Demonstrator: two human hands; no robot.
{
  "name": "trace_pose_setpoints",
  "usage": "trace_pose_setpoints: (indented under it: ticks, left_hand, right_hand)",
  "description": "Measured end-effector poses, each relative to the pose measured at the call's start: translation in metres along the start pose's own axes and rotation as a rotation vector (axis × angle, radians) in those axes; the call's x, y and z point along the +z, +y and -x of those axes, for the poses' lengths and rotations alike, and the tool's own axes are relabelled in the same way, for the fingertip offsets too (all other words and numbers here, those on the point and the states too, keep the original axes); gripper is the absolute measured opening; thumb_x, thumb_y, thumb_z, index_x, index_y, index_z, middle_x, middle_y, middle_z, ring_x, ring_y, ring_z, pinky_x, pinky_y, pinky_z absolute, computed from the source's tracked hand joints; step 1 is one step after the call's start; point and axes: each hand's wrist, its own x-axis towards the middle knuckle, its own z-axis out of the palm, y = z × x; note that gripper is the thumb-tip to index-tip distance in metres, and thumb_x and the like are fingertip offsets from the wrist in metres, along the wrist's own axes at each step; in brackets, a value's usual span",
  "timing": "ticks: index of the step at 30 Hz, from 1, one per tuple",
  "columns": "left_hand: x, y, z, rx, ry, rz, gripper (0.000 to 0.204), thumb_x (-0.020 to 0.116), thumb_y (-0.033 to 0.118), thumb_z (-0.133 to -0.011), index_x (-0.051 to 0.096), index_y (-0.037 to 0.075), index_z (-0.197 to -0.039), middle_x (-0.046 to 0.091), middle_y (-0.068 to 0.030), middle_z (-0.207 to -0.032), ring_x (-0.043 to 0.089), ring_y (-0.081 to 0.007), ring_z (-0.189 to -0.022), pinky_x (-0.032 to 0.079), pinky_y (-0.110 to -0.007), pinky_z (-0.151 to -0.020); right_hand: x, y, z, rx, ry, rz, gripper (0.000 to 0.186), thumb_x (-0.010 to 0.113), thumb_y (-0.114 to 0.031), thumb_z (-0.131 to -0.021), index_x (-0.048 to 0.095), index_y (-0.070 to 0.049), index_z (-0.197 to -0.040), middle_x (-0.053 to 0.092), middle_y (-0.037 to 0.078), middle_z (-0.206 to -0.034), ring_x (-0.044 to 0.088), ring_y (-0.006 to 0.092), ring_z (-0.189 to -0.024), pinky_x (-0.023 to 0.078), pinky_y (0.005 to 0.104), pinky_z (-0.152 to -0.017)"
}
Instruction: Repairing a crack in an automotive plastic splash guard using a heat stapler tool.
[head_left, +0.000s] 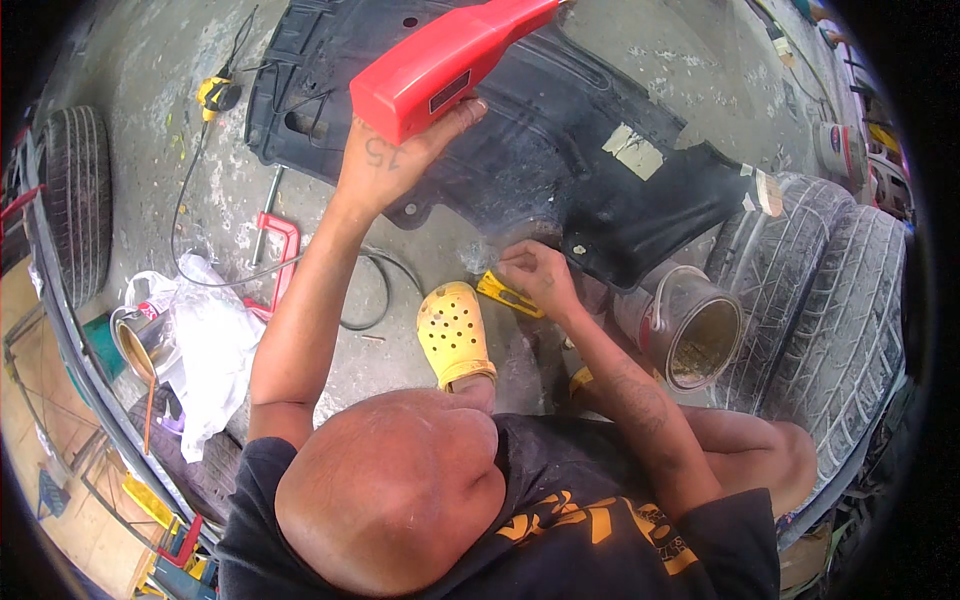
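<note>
My left hand [385, 165] is wrapped round a red power tool [430, 75], a long plastic-cased, gun-like body with a narrow tip at its far right end. It is held up over a large black moulded plastic panel [480, 130] lying on the floor. Down by the panel's near edge, my right hand [540, 275] has its fingertips pinched together; whatever is between them is hidden. Just under those fingers lies a yellow hand tool [508, 295], perhaps a utility knife. A pale patch [633, 150] sits on the panel's right part.
Two stacked tyres [800, 290] and a tipped metal can [700, 335] are at the right. On the left are a red clamp [285, 245], a cable [185, 200], white plastic bag [210, 340] and an open tin with a stick [140, 345]. My yellow clog [452, 330] stands in the middle.
</note>
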Motion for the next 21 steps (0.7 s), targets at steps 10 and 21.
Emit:
trace_pose_setpoints:
  ticks: [10, 21]
  left_hand:
    - [-0.002, 0.002, 0.001, -0.047, -0.021, 0.014, 0.023, 0.078, 0.020, -0.083, 0.070, 0.002, -0.097, 0.057, 0.0017, -0.064, 0.052, -0.0060, -0.055, 0.040, -0.023, -0.050]
    - [0.001, 0.004, -0.001, -0.026, -0.016, -0.011, 0.024, 0.078, 0.022, -0.083, 0.070, 0.003, -0.097, 0.057, 0.0021, -0.063, 0.052, -0.0058, -0.054, 0.041, -0.023, -0.050]
  right_hand:
    - [0.005, -0.003, 0.001, 0.105, -0.033, -0.085, 0.031, 0.069, -0.017, -0.085, 0.066, 0.005, -0.106, 0.069, 0.012, -0.098, 0.066, 0.0148, -0.082, 0.059, 0.0290, -0.065]
    - [0.007, 0.007, -0.001, 0.133, -0.065, -0.102, 0.027, 0.065, -0.013, -0.089, 0.066, 0.002, -0.111, 0.069, 0.008, -0.099, 0.066, 0.0128, -0.080, 0.059, 0.0275, -0.060]
